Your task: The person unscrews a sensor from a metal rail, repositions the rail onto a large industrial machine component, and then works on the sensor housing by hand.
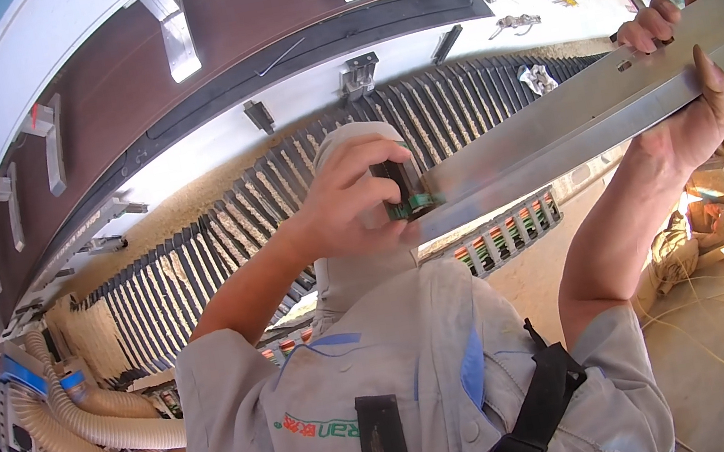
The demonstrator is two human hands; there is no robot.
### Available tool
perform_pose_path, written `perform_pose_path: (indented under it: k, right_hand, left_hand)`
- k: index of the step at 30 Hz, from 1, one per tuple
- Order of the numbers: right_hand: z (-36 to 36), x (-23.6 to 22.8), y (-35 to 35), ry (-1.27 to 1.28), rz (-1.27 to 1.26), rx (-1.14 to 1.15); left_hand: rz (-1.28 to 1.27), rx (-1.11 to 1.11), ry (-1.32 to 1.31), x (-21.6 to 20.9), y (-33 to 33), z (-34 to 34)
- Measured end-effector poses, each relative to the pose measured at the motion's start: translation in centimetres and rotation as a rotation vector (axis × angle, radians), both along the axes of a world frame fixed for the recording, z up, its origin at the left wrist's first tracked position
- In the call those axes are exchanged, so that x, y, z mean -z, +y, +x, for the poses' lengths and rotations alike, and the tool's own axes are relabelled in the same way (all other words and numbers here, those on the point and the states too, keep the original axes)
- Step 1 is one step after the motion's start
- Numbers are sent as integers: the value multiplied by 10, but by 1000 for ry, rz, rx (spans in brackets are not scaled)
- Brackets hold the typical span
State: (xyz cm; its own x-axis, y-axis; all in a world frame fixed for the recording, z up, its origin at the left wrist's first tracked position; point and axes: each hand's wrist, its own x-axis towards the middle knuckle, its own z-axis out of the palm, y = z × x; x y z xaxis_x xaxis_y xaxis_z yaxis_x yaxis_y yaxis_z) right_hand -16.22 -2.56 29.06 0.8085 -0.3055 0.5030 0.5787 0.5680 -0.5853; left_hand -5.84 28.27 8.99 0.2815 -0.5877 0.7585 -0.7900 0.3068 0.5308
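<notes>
A long silvery metal channel [557, 131] with a raised edge slants from the middle of the view up to the far right. My right hand [675, 92] grips it toward its far end, fingers curled over the top edge and thumb on the near side. At the channel's near end my left hand [352, 194] is closed around a small black-and-green block [407, 194], which is held close against the metal. The fingers partly cover this block, so its exact kind cannot be made out. Some blur lies over the metal beside it.
Beneath the channel runs a dark ribbed bellows cover [239, 237] strewn with sawdust. A cable chain [511, 230] holds coloured wires. Ribbed hoses [78, 417] stand at left. A hex key [281, 56] lies on the black rail; a crumpled white cloth [539, 79] rests near the channel.
</notes>
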Motion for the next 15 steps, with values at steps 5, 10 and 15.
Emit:
perform_pose_path:
  k: [5, 10, 15]
  right_hand:
    - [0, 2, -3, 0, -4, 18]
    - [-2, 2, -1, -12, -2, -12]
    - [-4, 1, 1, 4, -16, 9]
  left_hand:
    - [34, -2, -53, -6, 2, 3]
    - [70, 30, -75, -2, 2, 3]
    - [55, 44, -73, 0, 1, 1]
